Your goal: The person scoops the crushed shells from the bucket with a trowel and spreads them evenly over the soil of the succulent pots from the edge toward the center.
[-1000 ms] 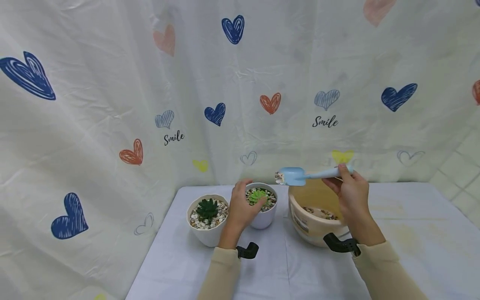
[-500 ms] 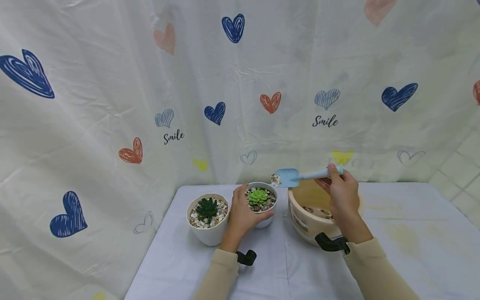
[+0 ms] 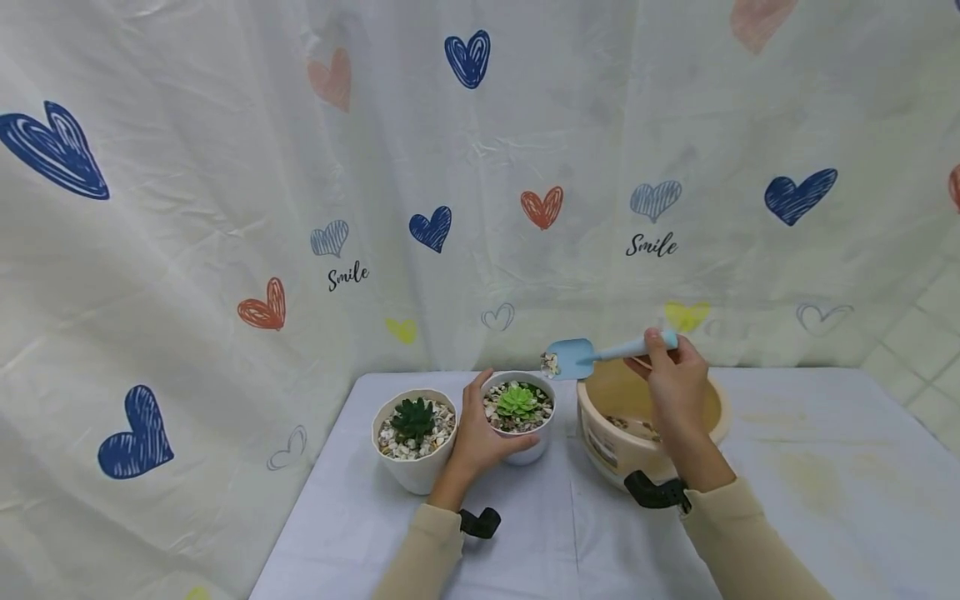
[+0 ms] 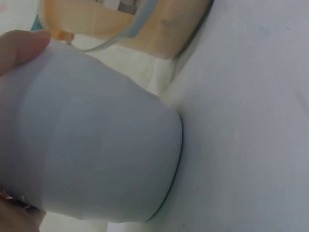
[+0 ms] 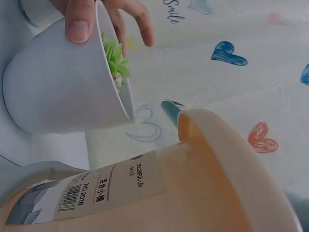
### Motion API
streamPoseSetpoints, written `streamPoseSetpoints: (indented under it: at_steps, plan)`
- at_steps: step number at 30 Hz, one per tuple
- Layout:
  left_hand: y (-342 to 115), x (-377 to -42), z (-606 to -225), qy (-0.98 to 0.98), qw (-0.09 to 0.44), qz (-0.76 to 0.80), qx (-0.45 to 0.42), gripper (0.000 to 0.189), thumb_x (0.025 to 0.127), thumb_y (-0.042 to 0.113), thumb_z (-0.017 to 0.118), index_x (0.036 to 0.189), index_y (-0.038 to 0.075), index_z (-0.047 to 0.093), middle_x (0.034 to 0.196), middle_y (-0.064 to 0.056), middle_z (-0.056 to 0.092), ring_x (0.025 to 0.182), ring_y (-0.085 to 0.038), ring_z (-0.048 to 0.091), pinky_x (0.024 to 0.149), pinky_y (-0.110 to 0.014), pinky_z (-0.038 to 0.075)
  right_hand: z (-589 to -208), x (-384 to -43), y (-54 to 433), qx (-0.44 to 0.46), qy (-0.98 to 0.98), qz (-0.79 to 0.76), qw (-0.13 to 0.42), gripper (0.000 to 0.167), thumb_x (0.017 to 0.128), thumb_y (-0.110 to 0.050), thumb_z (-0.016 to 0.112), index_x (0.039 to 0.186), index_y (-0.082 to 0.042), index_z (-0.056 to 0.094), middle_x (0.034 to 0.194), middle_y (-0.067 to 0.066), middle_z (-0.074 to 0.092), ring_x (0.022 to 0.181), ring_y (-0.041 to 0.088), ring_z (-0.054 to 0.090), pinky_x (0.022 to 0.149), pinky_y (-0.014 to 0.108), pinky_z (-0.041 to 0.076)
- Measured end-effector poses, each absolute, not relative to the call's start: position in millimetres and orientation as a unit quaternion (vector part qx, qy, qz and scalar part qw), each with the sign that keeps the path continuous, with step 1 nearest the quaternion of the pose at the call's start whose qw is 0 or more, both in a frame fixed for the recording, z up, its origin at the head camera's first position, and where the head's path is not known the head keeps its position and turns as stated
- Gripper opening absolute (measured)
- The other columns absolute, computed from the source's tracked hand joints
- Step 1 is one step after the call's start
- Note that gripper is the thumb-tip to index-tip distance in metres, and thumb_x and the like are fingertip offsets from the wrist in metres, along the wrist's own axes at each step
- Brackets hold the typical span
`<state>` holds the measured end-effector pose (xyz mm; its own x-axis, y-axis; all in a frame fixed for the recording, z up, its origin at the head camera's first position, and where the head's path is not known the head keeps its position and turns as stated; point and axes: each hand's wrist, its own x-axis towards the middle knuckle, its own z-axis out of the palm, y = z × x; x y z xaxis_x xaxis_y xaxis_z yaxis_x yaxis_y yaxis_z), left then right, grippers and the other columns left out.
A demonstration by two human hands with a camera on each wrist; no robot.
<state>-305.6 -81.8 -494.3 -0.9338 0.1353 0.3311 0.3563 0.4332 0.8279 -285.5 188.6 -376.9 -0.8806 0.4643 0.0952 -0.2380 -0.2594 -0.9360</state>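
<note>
My left hand (image 3: 476, 442) holds a small white flowerpot (image 3: 529, 454), thumb against the near side and fingers round the left of the rim. A bright green succulent (image 3: 517, 402) stands among pebbles inside it. In the left wrist view, the pot's wall (image 4: 96, 130) fills the left half, its base at the white cloth. My right hand (image 3: 678, 390) pinches the handle of a light blue trowel (image 3: 576, 359). Several pebbles (image 3: 551, 365) lie at its tip, beside the pot's far right rim. Only a bit of the blade (image 5: 170, 111) shows past the bucket in the right wrist view.
A cream bucket (image 3: 611, 454) with some pebbles at the bottom stands below my right hand; its handle and label (image 5: 108, 186) show in the right wrist view. Left of my hand is a white pot (image 3: 416, 477) with a dark green succulent (image 3: 413, 418). A heart-printed curtain (image 3: 562, 125) hangs behind.
My left thumb has come from over the succulent down to the pot's near side, and the pot has shifted slightly nearer. The right hand has carried the trowel left, toward the pot.
</note>
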Motion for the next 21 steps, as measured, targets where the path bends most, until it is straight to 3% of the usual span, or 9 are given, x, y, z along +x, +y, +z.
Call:
streamPoseSetpoints:
  at_steps: [12,21]
  plan:
    - [-79.0,-304.9,-497.8,-0.825,0.115,-0.54,-0.119,0.121,0.061,0.059,0.094,0.156,0.049,0.019,0.161,-0.007,0.032,0.144,-0.03,0.041,0.112,-0.061,0.039,-380.1,-282.9,183.4,-0.064,-0.596,0.759,0.254,0.027,0.1,-0.03,0.064,0.111,-0.005,0.063,0.105,0.004,0.057,0.099,0.013,0.069,0.08,0.022,0.06]
    - [-81.9,-306.9,-500.7,-0.802,0.098,-0.575,-0.131,0.12,0.065,0.049,0.096,0.156,0.05,0.018,0.158,-0.011,0.041,0.141,-0.026,0.045,0.112,-0.056,0.039,-382.5,-283.0,180.5,-0.04,-0.622,0.733,0.271,0.033,0.1,-0.031,0.064,0.114,-0.001,0.063,0.107,0.004,0.06,0.102,0.016,0.065,0.083,0.023,0.06]
